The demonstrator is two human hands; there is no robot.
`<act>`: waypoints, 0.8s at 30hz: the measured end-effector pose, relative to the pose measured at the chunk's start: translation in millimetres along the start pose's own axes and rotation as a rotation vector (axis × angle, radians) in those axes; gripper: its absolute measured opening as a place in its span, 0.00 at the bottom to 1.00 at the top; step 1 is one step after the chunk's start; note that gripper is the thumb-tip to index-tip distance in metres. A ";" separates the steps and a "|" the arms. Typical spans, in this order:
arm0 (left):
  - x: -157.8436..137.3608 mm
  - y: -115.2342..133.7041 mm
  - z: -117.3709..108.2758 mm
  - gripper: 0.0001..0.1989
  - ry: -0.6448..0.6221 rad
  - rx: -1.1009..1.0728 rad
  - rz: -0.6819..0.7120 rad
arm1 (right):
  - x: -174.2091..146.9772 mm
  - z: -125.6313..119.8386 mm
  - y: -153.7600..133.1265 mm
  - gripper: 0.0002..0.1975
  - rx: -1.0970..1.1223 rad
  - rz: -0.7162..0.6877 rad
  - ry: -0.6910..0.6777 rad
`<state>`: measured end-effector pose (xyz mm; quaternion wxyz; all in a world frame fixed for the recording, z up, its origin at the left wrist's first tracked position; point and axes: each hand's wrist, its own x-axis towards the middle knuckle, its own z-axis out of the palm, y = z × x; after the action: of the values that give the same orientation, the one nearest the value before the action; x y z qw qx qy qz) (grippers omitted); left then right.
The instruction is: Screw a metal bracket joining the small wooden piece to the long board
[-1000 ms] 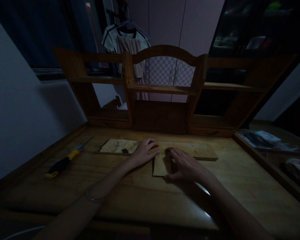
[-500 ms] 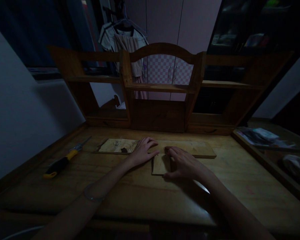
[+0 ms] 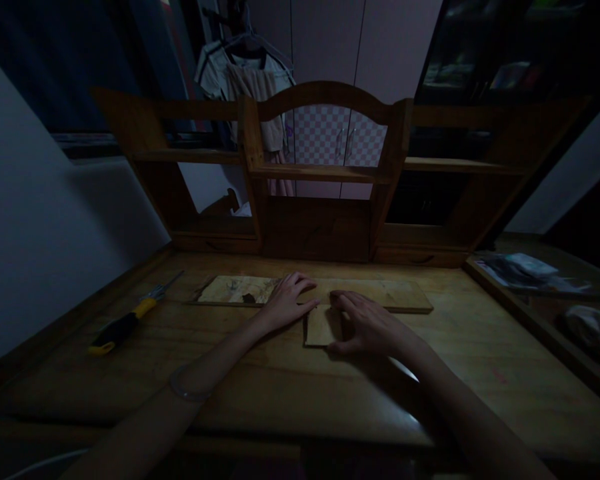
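Fingers (image 3: 347, 308) of both hands lie flat, ungripping, pinning small board (image 3: 320, 327) against plank (image 3: 380, 293) edge.

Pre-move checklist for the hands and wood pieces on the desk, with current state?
1. Left hand flat on long plank: ok.
2. Right hand on small wood piece: ok.
3. Small wood piece butted against the plank's near edge: cannot tell, too dark.
4. Yellow-handled tool apart from both hands, at desk's left: ok.
5. Plank lying flat on desk: ok.
6. Lighting adequate: not ok.
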<state>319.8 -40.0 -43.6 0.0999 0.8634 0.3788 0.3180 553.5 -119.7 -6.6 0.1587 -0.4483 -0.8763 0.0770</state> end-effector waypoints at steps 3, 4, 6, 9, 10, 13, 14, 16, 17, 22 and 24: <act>0.2 2.0 2.9 0.20 0.012 0.020 -0.013 | -1.2 2.0 0.9 0.43 -0.006 -0.001 0.002; 0.2 2.6 4.1 0.21 0.017 0.025 -0.018 | -1.4 2.5 1.2 0.43 -0.006 -0.001 0.003; 0.3 3.5 6.6 0.22 0.027 0.032 -0.029 | -1.4 2.9 1.5 0.43 -0.006 0.000 0.005; 0.9 4.4 10.1 0.22 0.044 0.045 -0.056 | -1.0 2.5 1.7 0.42 0.006 -0.010 0.008; 1.2 4.8 11.0 0.22 0.047 0.050 -0.066 | -0.9 2.4 1.8 0.41 0.009 -0.016 0.011; 1.7 6.1 12.5 0.22 0.051 0.062 -0.091 | -1.4 2.7 2.3 0.41 0.012 -0.024 0.018; 1.7 6.6 12.8 0.22 0.052 0.064 -0.095 | -1.7 2.9 2.5 0.41 0.011 -0.023 0.021; 1.3 7.3 13.1 0.22 0.052 0.065 -0.102 | -2.3 3.0 2.6 0.42 0.011 -0.021 0.028; 1.1 7.5 13.2 0.22 0.053 0.063 -0.106 | -2.5 3.0 2.5 0.42 0.013 -0.021 0.030; 0.6 7.3 14.0 0.21 0.063 0.050 -0.102 | -2.2 1.0 1.1 0.41 0.025 -0.018 0.016; 0.8 7.3 14.1 0.21 0.067 0.045 -0.095 | -1.9 0.4 0.6 0.41 0.025 -0.021 0.015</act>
<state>333.4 -43.5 -51.2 0.0830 0.8353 0.4295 0.3330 554.9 -120.9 -7.6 0.1716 -0.4378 -0.8786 0.0828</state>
